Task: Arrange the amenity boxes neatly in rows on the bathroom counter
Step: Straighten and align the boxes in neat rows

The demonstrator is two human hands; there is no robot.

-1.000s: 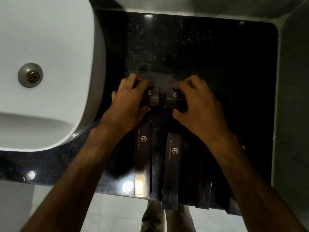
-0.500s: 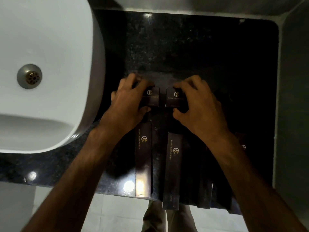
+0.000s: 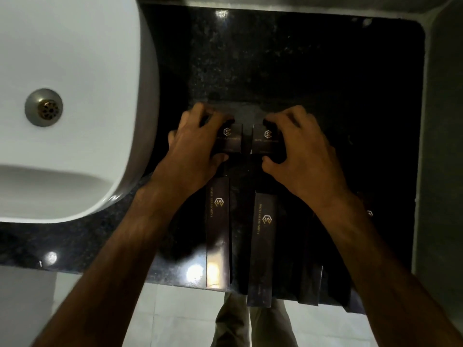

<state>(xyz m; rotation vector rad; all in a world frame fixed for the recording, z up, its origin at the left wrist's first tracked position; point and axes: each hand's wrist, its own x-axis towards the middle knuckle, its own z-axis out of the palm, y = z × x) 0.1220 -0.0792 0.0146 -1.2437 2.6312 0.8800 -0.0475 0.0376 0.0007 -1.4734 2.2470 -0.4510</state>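
Head view, the only one: on the dark counter [image 3: 325,83], right of the white sink [image 3: 75,71], each hand clamps a small dark box. The left hand [image 3: 195,151] has fingers over the far edge and thumb at the near edge of the left box [image 3: 229,141]; the right hand [image 3: 300,151] grips the right box [image 3: 265,142] the same way. The two boxes sit side by side with a narrow gap, logos facing up, likely so their edges can be squared into one back row. Nearer the person, long boxes lie lengthwise: one [image 3: 217,234] on the left, a second [image 3: 263,246] beside it jutting past the counter's front edge. More sit to the right, too dark to count. That front row looks uneven and probably needs aligning.
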